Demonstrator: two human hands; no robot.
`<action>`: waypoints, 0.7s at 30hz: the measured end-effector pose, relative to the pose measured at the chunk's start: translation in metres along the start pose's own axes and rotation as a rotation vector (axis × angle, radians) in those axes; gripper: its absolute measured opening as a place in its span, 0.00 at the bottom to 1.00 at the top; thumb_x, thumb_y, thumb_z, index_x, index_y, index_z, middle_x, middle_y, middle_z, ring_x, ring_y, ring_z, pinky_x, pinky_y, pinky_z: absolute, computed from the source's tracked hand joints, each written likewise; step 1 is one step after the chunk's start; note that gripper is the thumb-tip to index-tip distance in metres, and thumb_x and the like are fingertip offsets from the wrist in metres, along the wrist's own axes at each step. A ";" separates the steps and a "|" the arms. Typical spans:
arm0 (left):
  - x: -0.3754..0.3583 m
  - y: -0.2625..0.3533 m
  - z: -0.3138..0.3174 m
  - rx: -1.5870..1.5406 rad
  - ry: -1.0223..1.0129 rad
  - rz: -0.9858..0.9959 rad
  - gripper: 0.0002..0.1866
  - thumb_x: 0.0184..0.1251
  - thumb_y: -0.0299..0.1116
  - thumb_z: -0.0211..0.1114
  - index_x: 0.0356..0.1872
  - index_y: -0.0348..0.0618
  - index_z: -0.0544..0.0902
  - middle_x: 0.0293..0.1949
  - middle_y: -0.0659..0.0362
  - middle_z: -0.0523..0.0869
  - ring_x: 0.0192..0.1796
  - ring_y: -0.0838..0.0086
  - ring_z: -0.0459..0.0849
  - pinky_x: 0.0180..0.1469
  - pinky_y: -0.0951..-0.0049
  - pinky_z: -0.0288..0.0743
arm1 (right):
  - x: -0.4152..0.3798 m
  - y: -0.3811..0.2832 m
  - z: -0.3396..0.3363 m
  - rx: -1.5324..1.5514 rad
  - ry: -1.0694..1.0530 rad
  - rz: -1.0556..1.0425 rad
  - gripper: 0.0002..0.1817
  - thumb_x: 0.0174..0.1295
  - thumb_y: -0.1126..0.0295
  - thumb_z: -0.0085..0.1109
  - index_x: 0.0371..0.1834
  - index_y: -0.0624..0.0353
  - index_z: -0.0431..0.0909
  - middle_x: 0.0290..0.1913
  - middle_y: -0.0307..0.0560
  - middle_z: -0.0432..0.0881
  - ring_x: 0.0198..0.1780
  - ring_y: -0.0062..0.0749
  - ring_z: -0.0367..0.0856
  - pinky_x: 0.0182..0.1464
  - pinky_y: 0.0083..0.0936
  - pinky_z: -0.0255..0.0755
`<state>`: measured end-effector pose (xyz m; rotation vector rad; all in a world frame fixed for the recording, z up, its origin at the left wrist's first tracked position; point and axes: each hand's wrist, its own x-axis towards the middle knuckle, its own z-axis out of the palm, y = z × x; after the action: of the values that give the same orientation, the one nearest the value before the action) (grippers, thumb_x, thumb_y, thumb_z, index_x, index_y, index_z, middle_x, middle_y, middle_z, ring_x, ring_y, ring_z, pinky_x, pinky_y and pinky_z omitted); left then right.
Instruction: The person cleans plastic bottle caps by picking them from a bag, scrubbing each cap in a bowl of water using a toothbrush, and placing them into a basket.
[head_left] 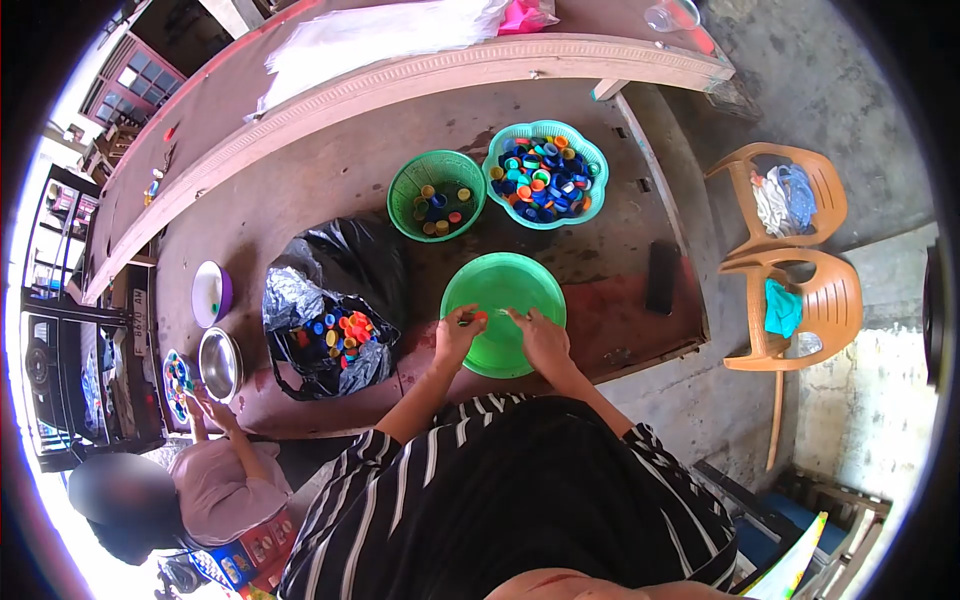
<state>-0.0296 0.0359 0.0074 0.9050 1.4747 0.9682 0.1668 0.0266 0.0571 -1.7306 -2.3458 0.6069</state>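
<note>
Over a green basin on the reddish-brown table, my left hand is closed around a small orange-red bottle cap. A thin dark item also shows at those fingers, too small to name. My right hand is closed in a pinch just to the right, with a tiny pale bit at its fingertips that I cannot make out. Beyond the basin stand a green basket with a few caps and a turquoise scalloped basket heaped with colourful bottle caps. Left of the basin, a black plastic bag lies open with caps inside.
At the left, a person reaches toward a tray of caps. A steel bowl and a purple-white bowl stand nearby. A black phone-like slab lies near the right edge. Brown plastic chairs stand beyond.
</note>
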 end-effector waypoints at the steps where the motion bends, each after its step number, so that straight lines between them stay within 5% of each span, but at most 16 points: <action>1: 0.001 0.003 0.000 -0.053 -0.007 -0.013 0.18 0.59 0.24 0.68 0.50 0.28 0.79 0.39 0.53 0.86 0.37 0.75 0.86 0.41 0.78 0.83 | -0.001 -0.007 -0.009 0.029 -0.014 0.030 0.30 0.61 0.75 0.50 0.68 0.39 0.68 0.48 0.50 0.78 0.41 0.47 0.83 0.37 0.38 0.79; 8: -0.007 0.021 0.000 -0.199 -0.032 -0.069 0.10 0.64 0.21 0.65 0.43 0.28 0.77 0.40 0.52 0.83 0.40 0.72 0.85 0.45 0.75 0.85 | -0.020 -0.031 -0.036 0.113 0.045 0.035 0.29 0.63 0.74 0.50 0.69 0.39 0.68 0.48 0.51 0.78 0.39 0.48 0.84 0.37 0.40 0.79; 21: -0.001 0.016 -0.010 -0.350 -0.054 -0.087 0.11 0.66 0.19 0.62 0.47 0.28 0.75 0.42 0.50 0.82 0.41 0.69 0.85 0.48 0.74 0.84 | -0.014 -0.036 -0.020 0.057 0.063 0.069 0.28 0.62 0.75 0.49 0.67 0.43 0.70 0.46 0.52 0.77 0.38 0.49 0.83 0.36 0.42 0.78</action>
<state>-0.0388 0.0396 0.0232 0.6036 1.2378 1.0866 0.1468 0.0084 0.0917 -1.7848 -2.2131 0.6150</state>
